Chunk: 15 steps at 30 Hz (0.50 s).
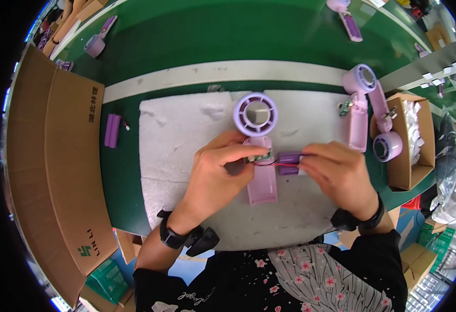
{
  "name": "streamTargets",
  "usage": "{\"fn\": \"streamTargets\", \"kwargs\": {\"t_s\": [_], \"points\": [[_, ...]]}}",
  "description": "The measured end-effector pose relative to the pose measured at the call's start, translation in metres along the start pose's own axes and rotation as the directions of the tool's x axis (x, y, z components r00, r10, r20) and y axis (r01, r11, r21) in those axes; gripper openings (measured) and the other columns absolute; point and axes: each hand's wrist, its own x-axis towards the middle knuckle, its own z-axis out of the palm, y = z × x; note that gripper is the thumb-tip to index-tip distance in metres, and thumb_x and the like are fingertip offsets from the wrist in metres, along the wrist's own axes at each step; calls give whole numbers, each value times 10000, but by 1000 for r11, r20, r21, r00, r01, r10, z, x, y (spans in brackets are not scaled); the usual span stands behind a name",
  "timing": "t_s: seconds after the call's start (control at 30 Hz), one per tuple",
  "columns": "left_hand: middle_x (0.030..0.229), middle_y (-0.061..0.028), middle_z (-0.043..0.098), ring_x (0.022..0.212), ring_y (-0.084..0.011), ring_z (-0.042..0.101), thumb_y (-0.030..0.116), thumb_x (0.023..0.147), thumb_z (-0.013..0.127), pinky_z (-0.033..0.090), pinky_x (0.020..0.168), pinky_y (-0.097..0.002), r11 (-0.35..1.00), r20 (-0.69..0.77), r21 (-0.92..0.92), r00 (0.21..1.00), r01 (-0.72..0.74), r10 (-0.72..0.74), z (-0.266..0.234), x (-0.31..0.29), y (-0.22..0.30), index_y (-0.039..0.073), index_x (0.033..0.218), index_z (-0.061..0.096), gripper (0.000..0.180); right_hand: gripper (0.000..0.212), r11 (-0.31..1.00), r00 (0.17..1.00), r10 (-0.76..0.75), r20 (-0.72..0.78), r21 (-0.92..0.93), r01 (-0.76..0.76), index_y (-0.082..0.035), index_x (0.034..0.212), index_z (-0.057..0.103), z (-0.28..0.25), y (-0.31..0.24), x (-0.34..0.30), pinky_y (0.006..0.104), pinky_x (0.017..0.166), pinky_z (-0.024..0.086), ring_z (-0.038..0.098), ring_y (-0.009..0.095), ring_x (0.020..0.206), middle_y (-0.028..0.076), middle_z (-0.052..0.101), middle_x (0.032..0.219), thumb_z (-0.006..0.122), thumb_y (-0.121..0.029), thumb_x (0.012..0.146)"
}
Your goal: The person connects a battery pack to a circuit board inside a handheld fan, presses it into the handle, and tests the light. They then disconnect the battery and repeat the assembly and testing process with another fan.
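Observation:
A handheld fan with a round purple head (255,114) and an open pink handle shell (262,186) lies on a white foam sheet (186,140). My left hand (217,164) is closed on the small green circuit board (262,156) at the top of the handle, thumb and forefinger on either side. My right hand (340,169) pinches a purple battery pack (288,163) by its right end, just right of the handle. Red and black wires (275,164) run between the battery pack and the board. The fingertips hide part of the plug end.
A large cardboard box (72,166) stands at the left, beside a spare purple battery pack (112,131). On the right, opened fans (387,145) (359,122) lie next to a small carton (413,140) of white pieces. More fan parts (351,26) rest across the green table (202,34).

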Motion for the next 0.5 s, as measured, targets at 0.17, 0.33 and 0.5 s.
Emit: {"fn": "streamTargets", "kwargs": {"t_s": [0.17, 0.33, 0.5], "points": [[1087, -89, 640, 956, -167, 630, -163, 732, 595, 490, 788, -248, 1000, -12, 5, 1000, -2, 2, -1, -6, -3, 32, 1060, 745, 410, 172, 989, 994, -102, 24, -103, 104, 6, 878, 675, 9, -11, -7, 342, 652, 557, 670, 258, 797, 124, 676, 1063, 770, -16, 736], [1104, -94, 634, 994, -172, 623, -170, 733, 583, 490, 815, -253, 999, -12, -41, 1000, -23, 23, 0, -4, -6, 23, 1069, 741, 418, 161, 963, 989, -138, 48, -227, 146, 29, 863, 666, 9, -13, -9, 334, 666, 563, 663, 250, 811, 139, 676, 1060, 750, -25, 737], [1088, -112, 659, 972, -207, 659, -143, 731, 597, 511, 816, -271, 999, -20, -41, 999, -28, 27, -3, -3, -14, 27, 1059, 743, 397, 143, 920, 980, -164, 113, -340, 193, 42, 837, 658, 13, -18, -6, 330, 676, 572, 657, 238, 802, 162, 674, 1060, 702, -29, 721]]}}
